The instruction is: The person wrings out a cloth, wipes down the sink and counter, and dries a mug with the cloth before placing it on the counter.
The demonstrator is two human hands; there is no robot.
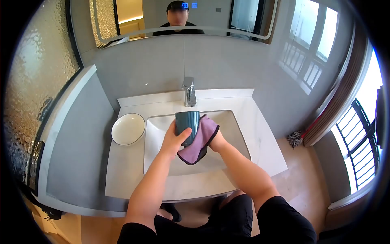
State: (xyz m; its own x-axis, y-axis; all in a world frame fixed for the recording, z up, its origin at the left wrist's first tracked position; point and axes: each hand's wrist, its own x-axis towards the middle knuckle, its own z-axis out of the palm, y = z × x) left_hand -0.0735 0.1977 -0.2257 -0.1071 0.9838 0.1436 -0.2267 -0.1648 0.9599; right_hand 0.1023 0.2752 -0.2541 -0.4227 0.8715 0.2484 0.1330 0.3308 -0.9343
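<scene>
Over the sink, my left hand (175,140) is wrapped round a dark teal cup (187,124), its thumb across the front. The cup is held nearly upright, with its rim toward the faucet. My right hand (218,142) grips a purple cloth (200,143) with a black edge, and the cloth lies against the cup's right side. Most of the right hand's fingers are hidden behind the cloth. Below both hands is the white rectangular sink (237,140).
A chrome faucet (189,91) stands behind the sink. On the counter (266,152) to the left sits a white bowl (128,129) with a dark rim. A mirror (219,20) hangs above, showing a person. A mop head (295,139) rests on the floor at right, beside a curtain (325,118).
</scene>
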